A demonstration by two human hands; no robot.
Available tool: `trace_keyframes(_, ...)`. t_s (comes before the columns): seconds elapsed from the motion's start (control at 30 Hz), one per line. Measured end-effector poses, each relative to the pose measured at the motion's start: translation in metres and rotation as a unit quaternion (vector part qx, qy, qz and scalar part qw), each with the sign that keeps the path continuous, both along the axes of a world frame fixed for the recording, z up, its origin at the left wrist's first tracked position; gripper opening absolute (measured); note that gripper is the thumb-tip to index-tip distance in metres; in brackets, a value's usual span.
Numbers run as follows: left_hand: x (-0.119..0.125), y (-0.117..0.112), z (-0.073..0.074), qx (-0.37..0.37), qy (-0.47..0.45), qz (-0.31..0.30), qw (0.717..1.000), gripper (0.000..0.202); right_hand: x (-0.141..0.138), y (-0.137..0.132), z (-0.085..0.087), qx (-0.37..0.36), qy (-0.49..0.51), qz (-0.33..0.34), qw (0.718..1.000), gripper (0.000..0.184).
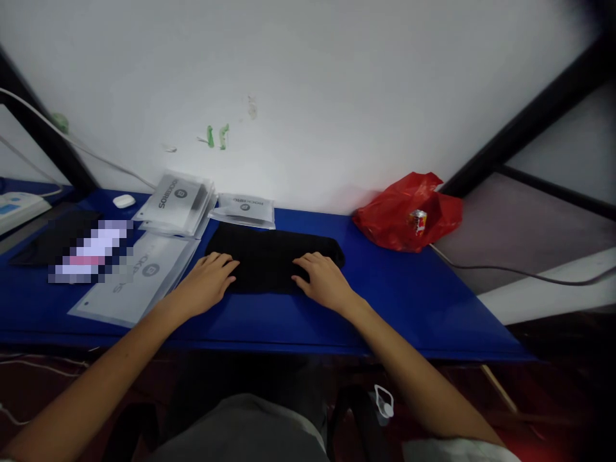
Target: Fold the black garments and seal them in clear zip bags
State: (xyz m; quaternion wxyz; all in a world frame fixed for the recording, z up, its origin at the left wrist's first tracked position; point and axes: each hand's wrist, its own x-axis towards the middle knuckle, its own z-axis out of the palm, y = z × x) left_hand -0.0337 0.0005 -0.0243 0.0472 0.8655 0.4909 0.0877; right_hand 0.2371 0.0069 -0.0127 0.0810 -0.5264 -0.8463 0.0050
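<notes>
I'm watching a person sitting at a blue desk [414, 289], and a folded black cloth [267, 260] is lying on it at the middle of the frame. The left hand [205, 285] is resting over the cloth's left end, and the right hand [325, 279] is resting towards its right end. Each grip is looking loosely spread, thumb apart from the fingers; neither is visibly pinching the fabric, though I can't tell what the fingertips are doing underneath.

Left of centre, a pile of plastic bags [180, 202] is standing near the cloth's upper left corner, a small bag [244, 208] is lying just behind its top edge, and a flat bag [137, 276] is spreading out beside the left forearm. On the right side of the frame, a red bag [407, 215] is sitting apart from the cloth.

What's worrying me is the loose hold: if one hand were pressing harder than the other, the layers could be sliding and the fold going crooked. The cloth is so dark that a wrinkle could easily be escaping notice. Pushing it leftwards could be toppling the slippery pile, and a swinging left forearm could be dragging the flat bag towards the front edge, where it might be dropping off.
</notes>
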Motion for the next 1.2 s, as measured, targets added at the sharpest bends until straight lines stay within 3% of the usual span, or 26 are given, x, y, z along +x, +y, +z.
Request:
trace_keyframes(0.1,0.004,0.017,0.004,0.009,0.012,0.006,1.000,0.029,0.000,0.023,0.004,-0.015,0.003,0.002,1.000,0.013)
trace_keyframes(0.2,0.002,0.019,0.024,-0.005,-0.005,0.011,1.000,0.020,0.004,0.024,0.017,-0.012,0.048,0.010,0.999,0.011)
trace_keyframes(0.27,-0.005,0.007,0.045,-0.043,-0.049,0.022,0.998,0.021,0.010,0.009,0.033,-0.022,0.107,0.029,0.994,0.013)
trace_keyframes(0.33,-0.013,-0.008,0.066,-0.131,-0.096,-0.003,0.987,0.025,0.017,-0.013,0.052,-0.100,0.164,0.083,0.978,0.009)
trace_keyframes(0.4,-0.018,-0.018,0.079,-0.218,-0.125,-0.040,0.967,0.030,0.023,-0.031,0.066,-0.212,0.173,0.144,0.951,0.005)
trace_keyframes(0.43,-0.018,-0.020,0.079,-0.243,-0.138,-0.042,0.959,0.033,0.025,-0.036,0.069,-0.212,0.180,0.135,0.951,0.010)
trace_keyframes(0.5,-0.012,-0.016,0.068,-0.228,-0.161,-0.017,0.960,0.044,0.028,-0.035,0.064,-0.138,0.197,0.087,0.967,0.019)
trace_keyframes(0.6,0.004,0.000,0.032,-0.131,-0.100,0.045,0.985,0.064,0.031,-0.012,0.030,0.014,0.148,0.000,0.989,0.032)
trace_keyframes(0.7,0.013,0.013,-0.004,-0.097,-0.020,0.083,0.992,0.075,0.041,0.011,-0.013,0.007,0.061,-0.037,0.997,0.048)
trace_keyframes(0.77,0.013,0.017,-0.017,-0.074,-0.010,0.081,0.994,0.074,0.048,0.019,-0.032,0.003,0.061,-0.050,0.997,0.051)
trace_keyframes(0.9,0.007,0.017,-0.025,-0.047,-0.016,0.066,0.997,0.073,0.058,0.020,-0.045,0.011,0.085,-0.044,0.995,0.052)
trace_keyframes(1.2,0.007,0.017,-0.018,-0.040,0.013,0.061,0.997,0.071,0.056,0.017,-0.038,0.008,0.103,-0.044,0.994,0.051)
